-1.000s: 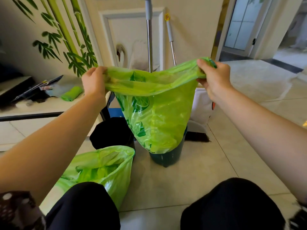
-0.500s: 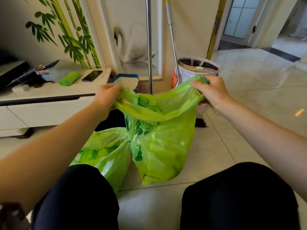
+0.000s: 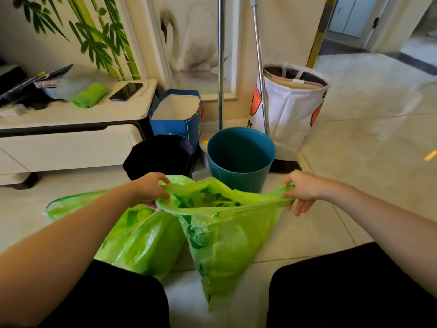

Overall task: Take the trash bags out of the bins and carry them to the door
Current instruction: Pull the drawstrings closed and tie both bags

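Note:
A green trash bag (image 3: pixel 227 242) hangs low over the floor between my knees, its mouth stretched wide. My left hand (image 3: pixel 149 190) pinches the left side of its rim and my right hand (image 3: pixel 301 189) grips the right side. Just behind the bag stands the teal bin (image 3: pixel 241 159), with nothing inside it. The black bin (image 3: pixel 160 155) sits to the teal bin's left. A second green trash bag (image 3: pixel 139 240) lies on the floor at my left, partly under my left forearm.
A blue paper bag (image 3: pixel 175 119) and a white fabric basket (image 3: pixel 288 105) stand against the wall behind the bins, with two upright metal poles (image 3: pixel 221 67). A low white cabinet (image 3: pixel 71 138) holds a phone and a green cloth. Open tiled floor leads right toward a doorway (image 3: pixel 354 17).
The bag has come fully out of the teal bin and been lowered toward me, down to floor level. The bin now shows bare inside. Both hands kept their hold on the rim.

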Demonstrator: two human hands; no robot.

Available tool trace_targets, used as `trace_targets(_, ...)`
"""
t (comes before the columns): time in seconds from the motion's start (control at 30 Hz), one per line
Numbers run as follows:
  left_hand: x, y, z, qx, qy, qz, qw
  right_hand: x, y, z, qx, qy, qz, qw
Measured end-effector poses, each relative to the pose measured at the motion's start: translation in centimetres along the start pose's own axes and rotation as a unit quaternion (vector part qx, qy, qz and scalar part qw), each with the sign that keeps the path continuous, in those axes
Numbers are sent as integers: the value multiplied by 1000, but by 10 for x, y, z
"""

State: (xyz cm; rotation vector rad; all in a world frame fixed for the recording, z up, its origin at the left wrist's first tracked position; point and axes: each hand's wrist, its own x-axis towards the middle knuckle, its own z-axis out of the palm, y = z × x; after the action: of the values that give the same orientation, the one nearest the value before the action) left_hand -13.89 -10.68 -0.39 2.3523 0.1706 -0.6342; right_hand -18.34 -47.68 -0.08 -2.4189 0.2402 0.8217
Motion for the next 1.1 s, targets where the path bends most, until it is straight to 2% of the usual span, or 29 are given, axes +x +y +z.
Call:
trace_targets(0.17, 9, -7, -9, -20, -7, -14, 1000, 10, -4, 5, -59, -60, 61, 995)
trace_targets(0.4, 10, -3, -14, 25, -16, -6, 1000, 11, -9, -1, -125, -40, 50, 990)
trace_targets(0.5, 9, 1, -15, 6, -11, 0, 1000, 12, -9, -7, -73, -19, 43, 996)
trace_targets(0.63, 11, -2, -20, -3, 12, -9, 1000, 6, -7, -16, -18, -11, 77, 997)
trace_targets(0.93, 4, 1, -28, 8, 51, -12, 999, -6, -10, -19, -26, 22, 135, 990)
trace_targets(1.1, -2, 6, -27, -7, 64, -7, 998, -10, -16, -22, 17, 55, 104, 993)
